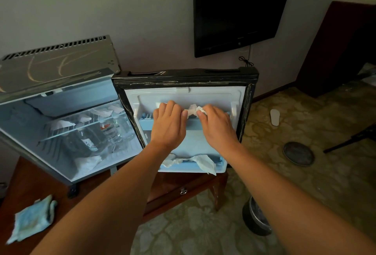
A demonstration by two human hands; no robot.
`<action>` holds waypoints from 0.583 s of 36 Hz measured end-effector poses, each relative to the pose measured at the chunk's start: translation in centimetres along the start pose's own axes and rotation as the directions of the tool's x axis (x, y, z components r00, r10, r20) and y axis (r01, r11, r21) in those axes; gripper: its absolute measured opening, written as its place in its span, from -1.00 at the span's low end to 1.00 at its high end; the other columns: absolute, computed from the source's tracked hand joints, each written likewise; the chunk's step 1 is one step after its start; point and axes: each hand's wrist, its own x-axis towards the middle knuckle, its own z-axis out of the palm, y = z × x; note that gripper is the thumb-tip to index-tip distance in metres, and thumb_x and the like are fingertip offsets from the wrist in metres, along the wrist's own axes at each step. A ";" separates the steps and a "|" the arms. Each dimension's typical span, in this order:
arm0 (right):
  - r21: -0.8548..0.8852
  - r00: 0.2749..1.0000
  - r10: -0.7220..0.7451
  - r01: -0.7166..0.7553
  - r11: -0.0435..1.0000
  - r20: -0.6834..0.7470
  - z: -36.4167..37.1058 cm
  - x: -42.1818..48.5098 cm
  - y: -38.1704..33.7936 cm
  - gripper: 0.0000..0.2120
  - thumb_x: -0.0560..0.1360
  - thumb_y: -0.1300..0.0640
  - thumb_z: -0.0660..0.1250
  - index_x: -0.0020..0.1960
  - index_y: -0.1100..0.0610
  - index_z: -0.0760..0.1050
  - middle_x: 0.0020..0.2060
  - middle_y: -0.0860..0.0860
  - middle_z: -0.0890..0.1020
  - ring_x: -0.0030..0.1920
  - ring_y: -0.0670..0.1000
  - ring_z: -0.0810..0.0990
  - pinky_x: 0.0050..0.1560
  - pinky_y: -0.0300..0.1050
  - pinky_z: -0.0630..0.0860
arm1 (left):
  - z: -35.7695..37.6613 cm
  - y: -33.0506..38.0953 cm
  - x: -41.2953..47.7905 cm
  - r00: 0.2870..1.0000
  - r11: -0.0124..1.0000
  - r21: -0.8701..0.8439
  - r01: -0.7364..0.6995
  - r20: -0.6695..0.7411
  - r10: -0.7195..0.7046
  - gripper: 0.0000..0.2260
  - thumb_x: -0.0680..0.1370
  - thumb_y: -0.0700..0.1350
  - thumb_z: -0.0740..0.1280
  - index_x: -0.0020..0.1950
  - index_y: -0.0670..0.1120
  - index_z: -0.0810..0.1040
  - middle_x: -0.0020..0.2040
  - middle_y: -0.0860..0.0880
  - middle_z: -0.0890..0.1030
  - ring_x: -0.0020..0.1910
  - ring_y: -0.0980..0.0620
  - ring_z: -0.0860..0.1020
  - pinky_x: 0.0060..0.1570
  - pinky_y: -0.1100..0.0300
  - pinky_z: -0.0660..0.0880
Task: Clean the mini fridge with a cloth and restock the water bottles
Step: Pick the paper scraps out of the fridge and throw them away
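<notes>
Head view. One mini fridge [61, 84] stands open at 9 o'clock on one wooden table [30, 175]; its single door [247, 100] is swung wide toward the centre of the frame, inner face to the camera.

Two door shelves: the upper door shelf [146, 117] holds one white paper wad [192, 110]; the lower door shelf [220, 166], at 6 o'clock of the upper, holds crumpled white paper [204, 162], two pieces at least, one hanging over its front edge.

Two hands meet at the upper shelf. The right hand [217, 126] pinches the wad's 3 o'clock end between thumb and fingers; the left hand [168, 121] has its fingers curled at the shelf rail, its thumb tip against the wad's 9 o'clock edge; whether it grips paper or rail cannot be told.

Cabinet contents: one wire shelf [67, 130] carrying several white paper scraps [61, 124]; beneath it, at least three clear bottles [108, 130], the exact count uncertain.

One blue cloth [33, 217] lies crumpled on the table at 8 o'clock, well apart from both hands.

On the carpet: one dark bin [257, 217] at 5 o'clock; one round dark dish [298, 153] and one white slipper [274, 117] at 3 o'clock. One television [238, 8] hangs on the wall at 1 o'clock.
</notes>
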 end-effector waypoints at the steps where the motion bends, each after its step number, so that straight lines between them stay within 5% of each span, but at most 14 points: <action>1: 0.016 1.000 0.001 -0.001 1.000 0.015 -0.1 0.0 -0.1 -0.76 0.70 0.01 0.15 0.07 0.15 0.49 -0.04 0.08 0.60 -0.04 0.10 0.52 -0.06 0.01 0.39 | -0.3 0.1 -0.1 1.000 1.000 0.001 -0.006 -0.009 0.006 -0.66 0.69 0.00 0.02 -0.08 -0.17 0.46 -0.12 -0.13 0.45 -0.16 -0.13 0.34 -0.12 -0.06 0.29; 7: 0.112 0.998 0.010 -0.003 0.994 -0.067 -0.5 -1.0 -0.8 -0.76 0.71 0.03 0.14 0.07 0.16 0.49 -0.02 0.07 0.60 0.01 0.13 0.53 0.06 0.14 0.43 | -2.4 0.7 -0.7 1.000 0.997 -0.069 0.028 0.008 -0.027 -0.60 0.69 0.05 0.00 -0.07 -0.16 0.49 -0.15 -0.11 0.54 -0.18 -0.15 0.43 -0.07 0.02 0.23; 13: 0.203 0.994 0.046 -0.024 0.979 -0.102 -0.8 -4.0 -1.4 -0.77 0.70 -0.05 0.11 0.12 0.08 0.44 -0.04 -0.10 0.48 -0.03 -0.02 0.48 -0.17 -0.18 0.35 | -3.6 2.4 -2.7 0.999 0.982 -0.183 0.049 -0.003 -0.050 -0.70 0.70 0.02 0.15 -0.04 -0.18 0.47 -0.20 -0.17 0.63 -0.24 -0.24 0.51 -0.16 0.03 0.35; 21: 0.294 0.959 0.275 -0.243 0.924 -0.072 -1.9 -10.2 -0.5 -0.75 0.70 -0.07 0.09 0.15 0.07 0.43 -0.01 0.05 0.58 -0.04 0.06 0.56 -0.13 0.02 0.49 | -1.8 5.6 -7.7 0.989 0.934 -0.334 0.125 0.115 -0.091 -0.68 0.70 0.11 0.10 0.21 -0.08 0.49 -0.15 -0.13 0.68 -0.10 -0.29 0.62 -0.21 -0.06 0.47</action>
